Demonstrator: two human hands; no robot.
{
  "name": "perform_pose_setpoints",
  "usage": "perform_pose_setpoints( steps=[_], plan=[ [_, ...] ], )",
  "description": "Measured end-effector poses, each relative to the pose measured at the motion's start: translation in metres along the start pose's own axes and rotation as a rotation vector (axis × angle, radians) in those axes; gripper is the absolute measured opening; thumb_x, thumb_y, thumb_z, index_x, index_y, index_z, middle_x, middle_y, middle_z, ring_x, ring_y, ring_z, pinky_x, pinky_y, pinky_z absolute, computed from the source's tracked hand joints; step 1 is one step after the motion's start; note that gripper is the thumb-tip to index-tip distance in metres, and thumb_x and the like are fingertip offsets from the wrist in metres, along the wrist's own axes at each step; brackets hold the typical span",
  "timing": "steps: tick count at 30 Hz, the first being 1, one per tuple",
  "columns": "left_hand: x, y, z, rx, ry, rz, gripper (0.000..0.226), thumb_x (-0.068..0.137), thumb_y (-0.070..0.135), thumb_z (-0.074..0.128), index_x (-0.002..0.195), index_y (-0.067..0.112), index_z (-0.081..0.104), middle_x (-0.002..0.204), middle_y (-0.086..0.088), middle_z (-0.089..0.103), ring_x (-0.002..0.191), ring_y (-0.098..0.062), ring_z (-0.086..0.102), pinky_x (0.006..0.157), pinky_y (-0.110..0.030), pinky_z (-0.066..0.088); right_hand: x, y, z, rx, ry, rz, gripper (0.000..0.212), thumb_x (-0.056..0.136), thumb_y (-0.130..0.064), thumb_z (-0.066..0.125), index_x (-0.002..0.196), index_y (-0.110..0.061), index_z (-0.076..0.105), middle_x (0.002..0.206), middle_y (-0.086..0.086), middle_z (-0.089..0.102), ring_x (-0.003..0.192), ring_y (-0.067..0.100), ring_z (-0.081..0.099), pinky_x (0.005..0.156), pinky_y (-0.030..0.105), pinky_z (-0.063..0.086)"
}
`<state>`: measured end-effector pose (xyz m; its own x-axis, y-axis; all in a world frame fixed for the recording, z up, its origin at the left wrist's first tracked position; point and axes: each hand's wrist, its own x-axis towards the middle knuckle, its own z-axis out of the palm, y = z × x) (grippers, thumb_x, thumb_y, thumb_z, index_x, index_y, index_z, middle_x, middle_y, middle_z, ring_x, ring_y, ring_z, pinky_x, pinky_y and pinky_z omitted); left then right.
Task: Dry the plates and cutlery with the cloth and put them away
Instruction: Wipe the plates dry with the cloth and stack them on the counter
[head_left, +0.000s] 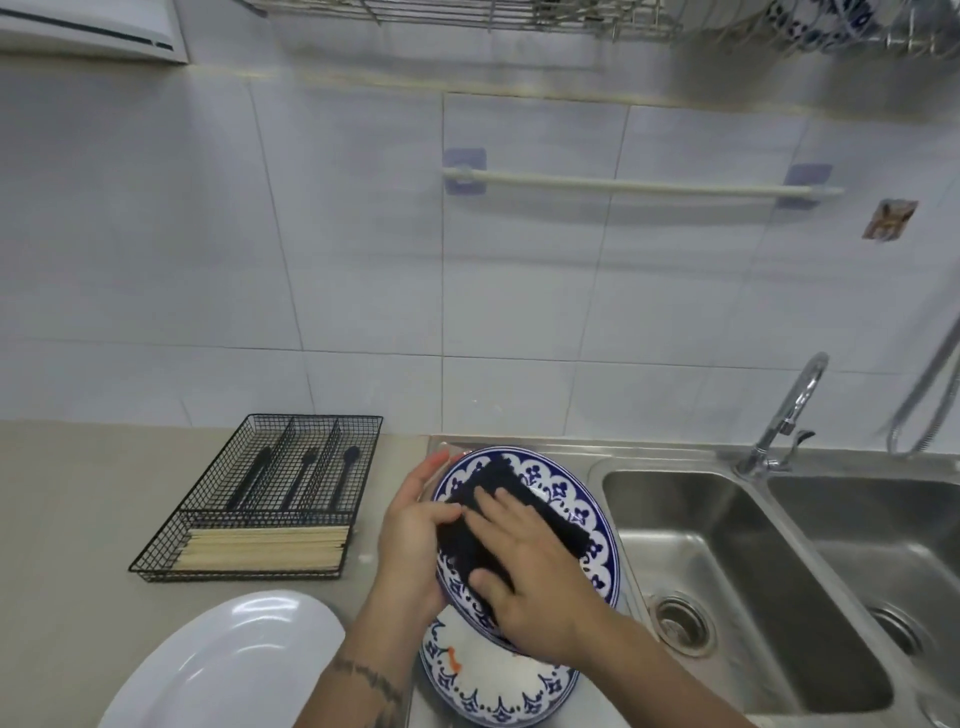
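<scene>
A blue-and-white patterned plate (566, 493) is tilted up over the steel drainboard, and my left hand (410, 540) grips its left rim. My right hand (535, 577) presses a dark cloth (493, 509) flat against the plate's face, fingers spread over it. Below them a second patterned plate (493, 686) lies on the drainboard, partly hidden by my right forearm. A large white oval plate (228, 660) rests on the counter at the lower left. A black wire cutlery tray (260, 499) holds dark cutlery and a bundle of wooden chopsticks (265, 548).
A double steel sink (737, 571) with a chrome tap (789, 415) fills the right side. A wire dish rack (467, 15) hangs overhead with patterned dishes (831, 26) at its right end. A towel rail (639, 187) is fixed to the tiled wall.
</scene>
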<state>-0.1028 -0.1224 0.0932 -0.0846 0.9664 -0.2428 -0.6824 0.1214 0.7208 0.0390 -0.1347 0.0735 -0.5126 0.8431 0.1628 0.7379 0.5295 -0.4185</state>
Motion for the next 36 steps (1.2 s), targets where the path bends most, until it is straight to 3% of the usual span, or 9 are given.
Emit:
perform_pose_setpoints(
  steps=[4, 8, 11, 14, 19, 22, 28, 31, 36],
  plan=[
    [-0.005, 0.021, -0.028, -0.03, 0.038, 0.02, 0.058, 0.084, -0.018, 0.04, 0.121, 0.019, 0.063, 0.117, -0.024, 0.069, 0.087, -0.038, 0.07, 0.076, -0.047, 0.058, -0.006, 0.002, -0.003, -0.086, -0.058, -0.001, 0.061, 0.093, -0.037, 0.049, 0.148, -0.042, 0.024, 0.157, -0.023, 0.008, 0.144, 0.001, -0.003, 0.119, 0.033, 0.002],
    [-0.014, 0.032, -0.046, -0.019, 0.055, 0.052, 0.06, 0.083, -0.019, 0.041, 0.128, 0.015, 0.059, 0.122, -0.02, 0.067, 0.094, -0.038, 0.069, 0.078, -0.048, 0.057, 0.009, -0.004, 0.008, -0.218, -0.005, 0.013, 0.063, 0.092, -0.045, 0.04, 0.148, -0.048, 0.011, 0.16, -0.014, -0.002, 0.145, 0.018, -0.019, 0.119, 0.044, -0.006],
    [-0.022, 0.038, -0.058, -0.033, 0.086, 0.061, 0.058, 0.084, -0.017, 0.042, 0.126, 0.018, 0.062, 0.122, -0.024, 0.066, 0.098, -0.041, 0.068, 0.084, -0.049, 0.056, 0.02, -0.038, 0.029, -0.179, -0.04, -0.116, 0.064, 0.093, -0.044, 0.035, 0.148, -0.049, 0.002, 0.16, -0.013, -0.01, 0.145, 0.019, -0.021, 0.118, 0.045, -0.007],
    [-0.034, 0.051, -0.08, -0.04, 0.157, 0.096, 0.054, 0.087, -0.013, 0.043, 0.123, 0.021, 0.064, 0.116, -0.026, 0.068, 0.092, -0.04, 0.069, 0.078, -0.046, 0.057, 0.022, -0.06, 0.038, -0.17, -0.117, -0.224, 0.066, 0.091, -0.043, 0.043, 0.147, -0.048, 0.01, 0.16, -0.014, -0.003, 0.146, 0.018, -0.011, 0.119, 0.044, -0.001],
    [-0.053, 0.062, -0.106, -0.059, 0.233, 0.154, 0.05, 0.089, -0.01, 0.046, 0.12, 0.023, 0.066, 0.116, -0.023, 0.069, 0.095, -0.04, 0.069, 0.075, -0.047, 0.058, 0.036, -0.081, 0.057, -0.128, -0.108, -0.167, 0.071, 0.087, -0.059, 0.039, 0.145, -0.052, -0.001, 0.159, -0.002, -0.02, 0.142, 0.021, -0.028, 0.117, 0.052, -0.009],
    [-0.062, 0.065, -0.12, -0.039, 0.294, 0.187, 0.047, 0.09, -0.008, 0.048, 0.118, 0.024, 0.067, 0.111, -0.02, 0.072, 0.097, -0.039, 0.07, 0.078, -0.048, 0.058, 0.036, -0.101, 0.075, -0.037, -0.209, -0.206, 0.073, 0.092, -0.051, 0.042, 0.148, -0.046, -0.005, 0.158, -0.006, -0.025, 0.142, 0.016, -0.029, 0.118, 0.048, -0.007],
    [-0.087, 0.065, -0.173, -0.093, 0.471, 0.269, 0.049, 0.087, -0.013, 0.045, 0.119, 0.02, 0.062, 0.115, -0.014, 0.071, 0.089, -0.035, 0.07, 0.074, -0.045, 0.058, 0.036, -0.098, 0.085, -0.104, -0.347, -0.31, 0.077, 0.087, -0.006, 0.052, 0.149, -0.039, 0.02, 0.16, -0.012, 0.005, 0.147, 0.012, 0.003, 0.119, 0.037, 0.019],
    [-0.1, 0.059, -0.197, -0.106, 0.562, 0.282, 0.051, 0.086, -0.014, 0.044, 0.121, 0.02, 0.06, 0.116, -0.007, 0.07, 0.091, -0.033, 0.068, 0.076, -0.045, 0.058, 0.041, -0.096, 0.088, -0.196, -0.321, -0.351, 0.072, 0.085, -0.008, 0.055, 0.146, -0.036, 0.03, 0.157, -0.009, 0.025, 0.141, 0.015, 0.024, 0.112, 0.034, 0.032],
    [-0.115, 0.049, -0.228, -0.092, 0.712, 0.314, 0.046, 0.088, -0.013, 0.045, 0.108, 0.023, 0.065, 0.113, -0.008, 0.071, 0.093, -0.034, 0.066, 0.091, -0.057, 0.051, 0.046, -0.104, 0.094, -0.003, -0.147, -0.273, 0.066, 0.084, -0.004, 0.056, 0.141, -0.034, 0.042, 0.145, -0.012, 0.043, 0.128, 0.016, 0.044, 0.105, 0.035, 0.041]
  ],
)
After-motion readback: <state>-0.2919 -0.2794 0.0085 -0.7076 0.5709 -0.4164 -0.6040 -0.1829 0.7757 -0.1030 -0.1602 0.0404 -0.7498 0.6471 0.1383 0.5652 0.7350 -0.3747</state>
